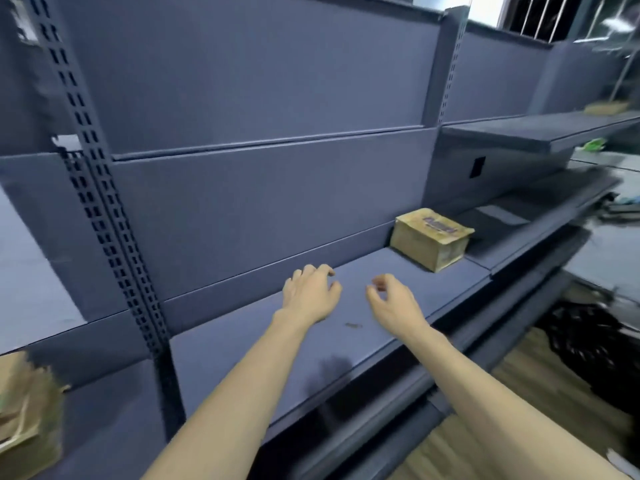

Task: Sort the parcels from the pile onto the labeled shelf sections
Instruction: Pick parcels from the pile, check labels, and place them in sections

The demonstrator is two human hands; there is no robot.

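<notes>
Head view shows our left hand and right hand loosely curled, holding nothing, over the shelf. We think one cardboard parcel by its right edge is sorted; more surely remain.

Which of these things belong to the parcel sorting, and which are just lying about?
Part of the job: brown parcel on the grey shelf; left-edge parcel; distant parcel; both empty hands.

Lying about: green scrap; black heap on the floor.
</notes>
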